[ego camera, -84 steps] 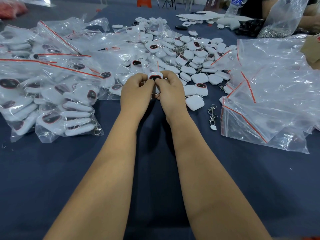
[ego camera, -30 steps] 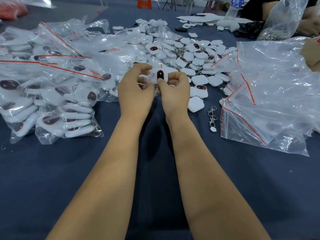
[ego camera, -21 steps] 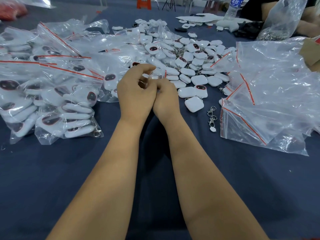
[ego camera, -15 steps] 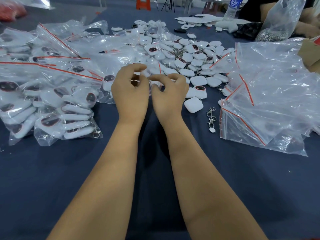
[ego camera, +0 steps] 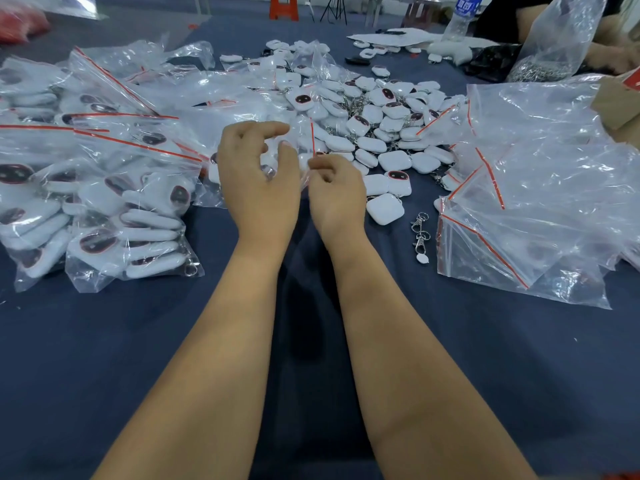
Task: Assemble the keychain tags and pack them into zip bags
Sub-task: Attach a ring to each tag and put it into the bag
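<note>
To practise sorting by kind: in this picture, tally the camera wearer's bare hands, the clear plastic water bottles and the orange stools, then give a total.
Wearer's bare hands: 2 (left hand, right hand)
clear plastic water bottle with a blue label: 1
orange stool: 1
Total: 4

The left hand (ego camera: 258,181) is seen from the back, so whatever sits between its curled fingers and thumb is hidden. The right hand (ego camera: 337,190) likewise covers its own fingertips, and it is unclear whether they pinch the clear bag (ego camera: 304,150) in front of them. At far right a second person (ego camera: 609,39) is cut off by the top and right edges; only forearms show. A water bottle (ego camera: 462,15) loses its top at the upper edge. A red heap (ego camera: 20,22) at far left is blurred. The cardboard (ego camera: 620,105) at right runs out of frame.
</note>
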